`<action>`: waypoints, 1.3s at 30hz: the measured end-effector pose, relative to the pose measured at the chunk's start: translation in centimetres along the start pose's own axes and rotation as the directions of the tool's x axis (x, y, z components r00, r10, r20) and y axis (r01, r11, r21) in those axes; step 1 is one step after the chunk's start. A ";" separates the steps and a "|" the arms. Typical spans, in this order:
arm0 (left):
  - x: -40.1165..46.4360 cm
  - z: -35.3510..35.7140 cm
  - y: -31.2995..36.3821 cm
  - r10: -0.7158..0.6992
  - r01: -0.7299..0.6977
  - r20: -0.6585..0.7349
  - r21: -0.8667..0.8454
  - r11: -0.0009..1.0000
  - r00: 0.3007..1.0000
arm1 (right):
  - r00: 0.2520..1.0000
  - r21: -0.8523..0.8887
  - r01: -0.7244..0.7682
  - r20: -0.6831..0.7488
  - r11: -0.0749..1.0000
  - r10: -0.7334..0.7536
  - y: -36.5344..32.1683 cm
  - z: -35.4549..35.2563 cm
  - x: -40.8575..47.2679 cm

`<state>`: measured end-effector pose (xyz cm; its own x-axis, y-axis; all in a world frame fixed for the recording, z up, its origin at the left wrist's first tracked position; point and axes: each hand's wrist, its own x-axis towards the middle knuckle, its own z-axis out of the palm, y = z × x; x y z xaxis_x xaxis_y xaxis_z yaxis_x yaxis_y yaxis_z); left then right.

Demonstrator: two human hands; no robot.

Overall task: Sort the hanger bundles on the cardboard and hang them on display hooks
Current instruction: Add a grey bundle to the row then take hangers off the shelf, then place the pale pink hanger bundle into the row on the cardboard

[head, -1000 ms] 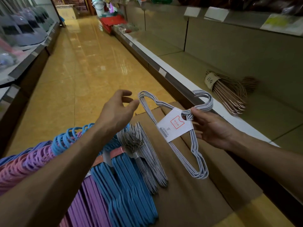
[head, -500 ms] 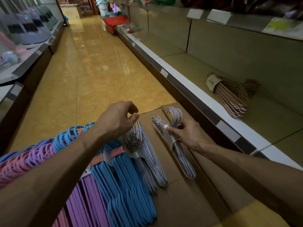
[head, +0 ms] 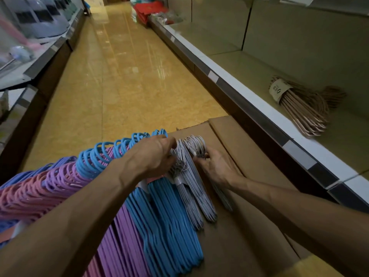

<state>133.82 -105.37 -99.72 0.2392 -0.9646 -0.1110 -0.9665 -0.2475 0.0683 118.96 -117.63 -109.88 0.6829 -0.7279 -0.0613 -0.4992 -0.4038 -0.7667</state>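
Grey hanger bundles lie side by side on the brown cardboard. To their left lie blue bundles, purple bundles and pink ones. My right hand lies on the rightmost grey bundle, its fingers curled around the bundle's hooks. My left hand hovers over the hooks of the neighbouring grey bundle, fingers bent and touching them. Whether it grips them I cannot tell.
A low store shelf runs along the right with a bundle of rose-gold hangers lying on it. The yellow tiled aisle stretches ahead. Shelves with goods line the left side.
My right hand has brought the grey bundle down from the air onto the cardboard beside the other grey bundles. My left hand dropped onto the grey hooks.
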 end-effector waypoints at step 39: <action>4.8 -3.6 7.7 -0.242 -0.142 -0.302 -0.846 0.514 0.922 | 0.964 -0.103 -0.019 -0.266 0.995 -0.009 5.8 -19.0 -4.6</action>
<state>127.85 -112.19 -96.18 0.4830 -0.8567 0.1808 -0.4515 -0.0668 0.8898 102.81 -127.09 -101.89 0.5215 -0.8451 0.1179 -0.5640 -0.4451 -0.6955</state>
